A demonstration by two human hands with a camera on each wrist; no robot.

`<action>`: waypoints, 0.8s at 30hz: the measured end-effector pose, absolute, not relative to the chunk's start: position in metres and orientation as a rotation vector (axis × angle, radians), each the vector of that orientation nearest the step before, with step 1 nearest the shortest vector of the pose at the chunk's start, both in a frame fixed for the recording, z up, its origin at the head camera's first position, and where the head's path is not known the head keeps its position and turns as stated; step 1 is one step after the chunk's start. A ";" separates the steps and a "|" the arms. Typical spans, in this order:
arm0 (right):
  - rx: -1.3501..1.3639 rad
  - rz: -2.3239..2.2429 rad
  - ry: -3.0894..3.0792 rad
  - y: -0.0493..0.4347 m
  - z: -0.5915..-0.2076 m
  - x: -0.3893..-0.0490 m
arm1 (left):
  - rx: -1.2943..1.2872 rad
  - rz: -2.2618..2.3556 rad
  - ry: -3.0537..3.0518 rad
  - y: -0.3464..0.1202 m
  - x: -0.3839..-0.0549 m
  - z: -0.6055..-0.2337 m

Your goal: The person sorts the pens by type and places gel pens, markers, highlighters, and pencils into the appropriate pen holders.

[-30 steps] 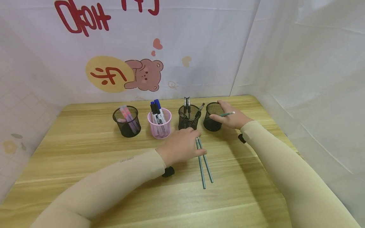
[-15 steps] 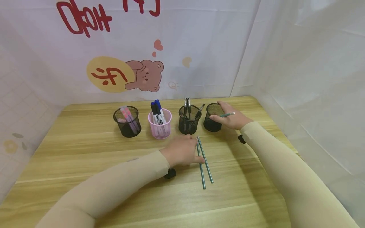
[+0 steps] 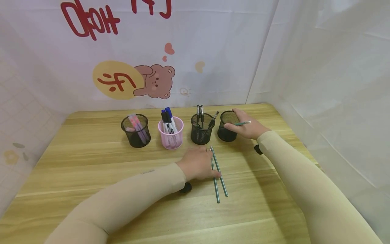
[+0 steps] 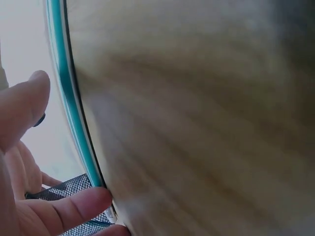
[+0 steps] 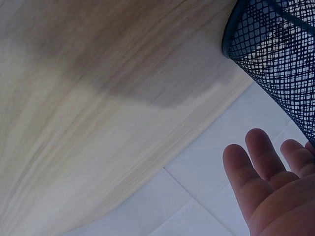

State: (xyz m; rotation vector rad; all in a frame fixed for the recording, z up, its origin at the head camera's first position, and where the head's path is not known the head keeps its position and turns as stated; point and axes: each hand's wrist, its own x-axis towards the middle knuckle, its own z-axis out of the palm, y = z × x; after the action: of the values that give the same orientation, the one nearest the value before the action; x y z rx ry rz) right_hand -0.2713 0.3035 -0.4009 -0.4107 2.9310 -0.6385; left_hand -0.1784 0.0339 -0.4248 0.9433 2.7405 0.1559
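My left hand (image 3: 199, 163) hovers low over two green pencils that lie on the table with their far ends close together. Its index fingertip touches the left pencil (image 4: 83, 123) near the eraser end, while the thumb stands apart from it in the left wrist view. The right pencil (image 3: 223, 184) lies just beyond the thumb. At the far right my right hand (image 3: 250, 126) holds a black mesh pen holder (image 3: 228, 133), thumb in front and fingers behind the rim. Another green pencil (image 3: 242, 123) leans out of this holder over the hand. In the right wrist view several fingers stretch beside the mesh.
Left of that holder stand a black mesh holder (image 3: 201, 134) with black pens, a pink holder (image 3: 170, 139) with markers, and a black holder (image 3: 138, 138) with pink-purple pens. White curtains (image 3: 225, 51) border the wooden table (image 3: 152, 217) at the back and sides.
My left hand has drawn back toward me and slightly right, from in front of the black pen holder down along the pencils. The right hand has stayed at its holder.
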 end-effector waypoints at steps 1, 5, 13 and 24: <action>-0.405 -0.642 2.926 0.303 -0.400 -0.271 | 0.943 0.154 2.743 0.034 -0.178 -0.425; -0.391 -0.649 2.921 0.302 -0.398 -0.268 | 0.937 0.144 2.751 0.036 -0.177 -0.424; -0.400 -0.649 2.931 0.302 -0.398 -0.268 | 0.939 0.108 2.749 0.036 -0.178 -0.424; -0.404 -0.631 2.937 0.302 -0.401 -0.270 | 0.892 0.233 2.686 0.028 -0.184 -0.426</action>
State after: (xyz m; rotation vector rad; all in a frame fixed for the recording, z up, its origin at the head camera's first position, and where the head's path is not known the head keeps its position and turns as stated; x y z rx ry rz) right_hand -0.2705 0.3025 -0.4008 -0.4044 2.9373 -0.6307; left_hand -0.1845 0.0278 -0.4259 0.8924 2.6861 0.2328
